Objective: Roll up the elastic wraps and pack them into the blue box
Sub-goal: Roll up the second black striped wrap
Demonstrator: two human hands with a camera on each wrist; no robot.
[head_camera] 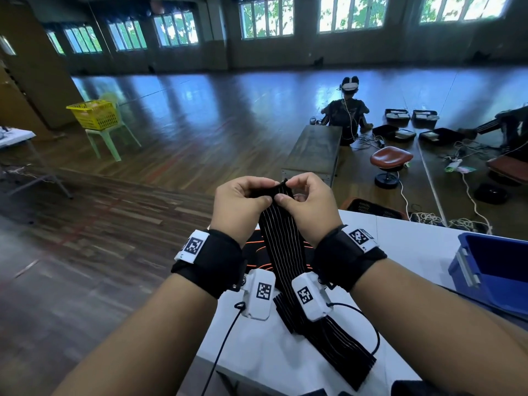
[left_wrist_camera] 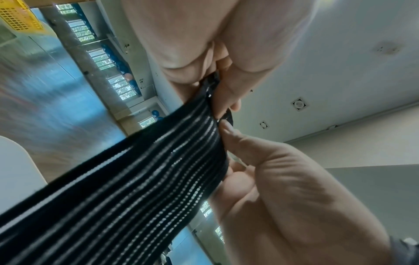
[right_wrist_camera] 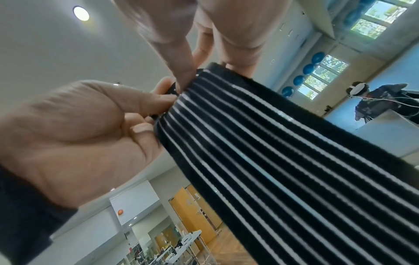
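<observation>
So the white tabletop (head_camera: pixel 400 247) has the open blue plastic box (head_camera: pixel 491 270) sitting at its right edge, well apart from my hands, and I can't see into it from here. The long black elastic wrap with thin pale stripes (head_camera: pixel 281 252) runs from the table up between my wrists, its tail lying slack on the surface and the top end held up in the air. My left hand (head_camera: pixel 240 204) and right hand (head_camera: pixel 307 205) sit side by side at that top end, thumb and fingertips of each pinching the edge, other fingers curled in. I reckon I'm starting the first turn of the roll, so the trick is to fold that end over squarely, keep both pinches level so the stripes line up, and hold a bit of tension down the strip. A crooked start will likely cone out.
</observation>
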